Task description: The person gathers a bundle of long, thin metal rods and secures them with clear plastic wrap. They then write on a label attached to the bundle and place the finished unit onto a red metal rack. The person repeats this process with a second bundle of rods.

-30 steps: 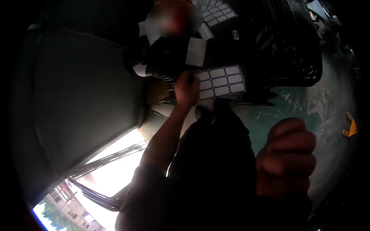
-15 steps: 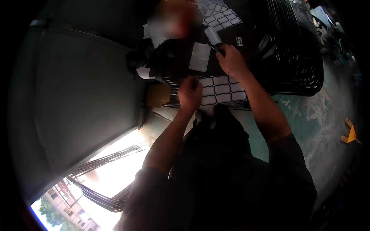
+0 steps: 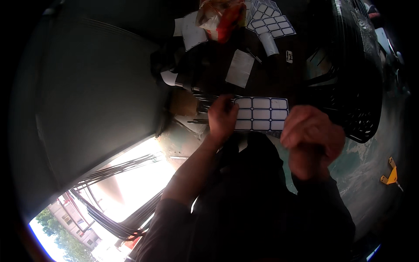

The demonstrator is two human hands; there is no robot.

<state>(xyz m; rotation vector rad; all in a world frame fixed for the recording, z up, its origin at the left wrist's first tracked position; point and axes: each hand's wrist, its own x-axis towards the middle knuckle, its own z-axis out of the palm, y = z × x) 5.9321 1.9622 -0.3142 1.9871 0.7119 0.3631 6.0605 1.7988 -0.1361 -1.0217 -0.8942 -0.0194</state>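
My left hand [image 3: 221, 118] is closed at the left edge of a white label sheet [image 3: 261, 114] with a grid of blue-bordered boxes. The sheet lies along the near edge of the dark table. To the right of the sheet, my right hand [image 3: 312, 137] is raised close to the camera. Its fingers look bent but are smeared by motion, and its palm side is hidden. Beyond the sheet lie a pale slip of paper [image 3: 240, 69], a thin dark pen-like stick [image 3: 254, 55] and a whitish cylinder [image 3: 268, 44].
More label sheets [image 3: 274, 26] lie at the back, beside a red and white bag [image 3: 221, 22]. A small white tag [image 3: 289, 56] is on the table. Black slatted racks [image 3: 355, 96] stand at right, a grey panel [image 3: 91, 100] at left. A yellow bracket [image 3: 391, 171] is on the floor.
My right hand has left the pen-like stick and cylinder and come back toward me, right of the sheet. The stick now lies on the table. My left hand stays at the sheet's left edge.
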